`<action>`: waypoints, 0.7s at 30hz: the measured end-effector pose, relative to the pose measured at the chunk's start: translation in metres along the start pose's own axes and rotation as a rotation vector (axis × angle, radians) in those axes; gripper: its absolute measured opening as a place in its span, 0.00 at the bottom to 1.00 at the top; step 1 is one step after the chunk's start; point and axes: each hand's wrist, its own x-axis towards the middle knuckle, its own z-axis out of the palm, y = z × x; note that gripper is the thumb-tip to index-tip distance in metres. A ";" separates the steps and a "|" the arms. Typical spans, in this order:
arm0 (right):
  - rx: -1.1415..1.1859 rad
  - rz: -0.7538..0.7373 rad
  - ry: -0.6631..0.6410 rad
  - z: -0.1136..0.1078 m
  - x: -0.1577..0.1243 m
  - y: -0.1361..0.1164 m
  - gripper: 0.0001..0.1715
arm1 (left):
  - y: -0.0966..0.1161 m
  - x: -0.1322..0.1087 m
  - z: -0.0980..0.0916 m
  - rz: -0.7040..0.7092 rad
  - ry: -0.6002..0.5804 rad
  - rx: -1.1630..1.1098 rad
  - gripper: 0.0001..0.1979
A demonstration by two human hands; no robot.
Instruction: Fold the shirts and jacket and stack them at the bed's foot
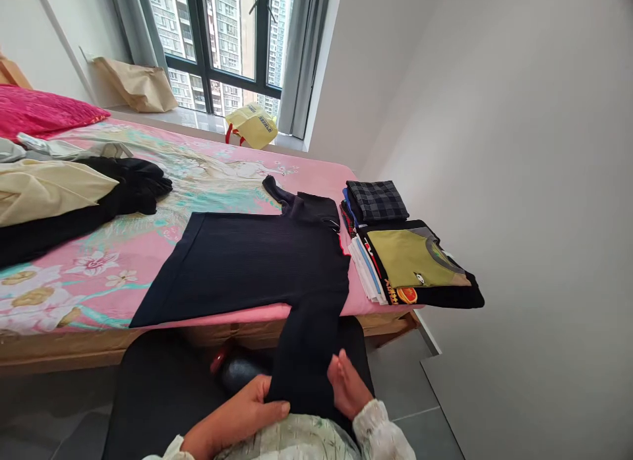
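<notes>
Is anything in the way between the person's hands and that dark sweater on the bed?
Nothing visible. The left hand grips the hanging sleeve of the dark sweater, and the right hand touches its other edge. The stack of folded clothes lies beside the sweater, not on it.

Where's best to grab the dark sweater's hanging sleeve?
Probably the cuff end, pinched at both side edges from below: the sleeve hangs flat off the bed, left hand pinching one edge, right hand beside the other.

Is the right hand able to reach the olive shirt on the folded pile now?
Probably yes: the olive shirt lies atop the pile at the bed's near corner, nothing between it and the right hand, which touches the sleeve.
</notes>
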 end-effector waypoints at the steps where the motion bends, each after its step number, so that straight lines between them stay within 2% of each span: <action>1: -0.057 0.027 -0.078 0.004 -0.014 0.003 0.37 | 0.006 0.001 0.001 0.017 0.002 -0.038 0.18; 4: -0.166 0.066 -0.227 0.014 -0.044 0.006 0.45 | 0.029 0.007 0.006 0.084 0.028 -0.163 0.16; 6: -0.263 0.046 -0.260 0.023 -0.053 0.002 0.47 | 0.043 0.011 0.009 0.124 0.041 -0.220 0.17; 7: -0.322 0.027 -0.234 0.027 -0.054 -0.001 0.44 | 0.049 0.013 0.010 0.139 0.048 -0.227 0.18; 8: -0.381 0.004 -0.166 0.032 -0.055 -0.005 0.41 | 0.054 0.015 0.011 0.155 0.055 -0.218 0.19; 11: -0.474 -0.081 0.152 0.045 -0.054 -0.015 0.33 | 0.062 0.015 0.011 0.191 0.085 -0.098 0.20; 14: -0.531 -0.199 0.318 0.051 -0.053 -0.025 0.29 | 0.057 0.010 0.001 0.188 0.181 0.162 0.20; 15: -0.581 -0.238 0.336 0.052 -0.053 -0.029 0.27 | 0.053 0.006 -0.007 0.179 0.264 0.262 0.20; 17: -0.757 -0.283 0.360 0.051 -0.052 -0.037 0.24 | 0.044 -0.007 -0.030 0.162 0.504 0.446 0.20; 19: -1.002 -0.281 0.384 0.047 -0.051 -0.046 0.22 | 0.035 -0.027 -0.063 0.163 0.789 0.602 0.19; 21: -1.198 -0.276 0.430 0.042 -0.050 -0.056 0.24 | 0.028 -0.051 -0.102 0.181 1.024 0.792 0.19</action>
